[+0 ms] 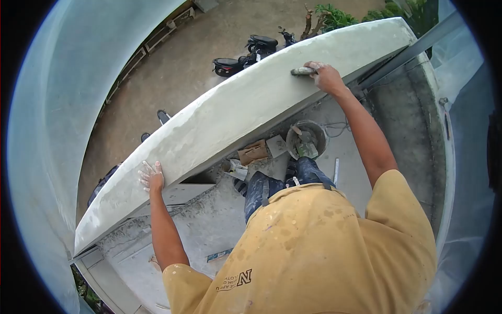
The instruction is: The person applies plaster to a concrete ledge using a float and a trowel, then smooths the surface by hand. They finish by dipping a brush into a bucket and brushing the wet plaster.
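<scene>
- Left hand [151,178], spread wide, rests on the left part of a pale curved wall [209,120]
- Right hand [326,78] grips a small tool [301,71] (its exact kind is unclear) against the wall's top, toward the right end
- Bucket [325,135] stands on the floor [349,159] below, near brown cardboard [253,152]

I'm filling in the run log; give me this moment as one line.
right hand: gripping small tool, type unclear, on pale ledge | left hand: spread on ledge, nothing held | bucket: below ledge
</scene>
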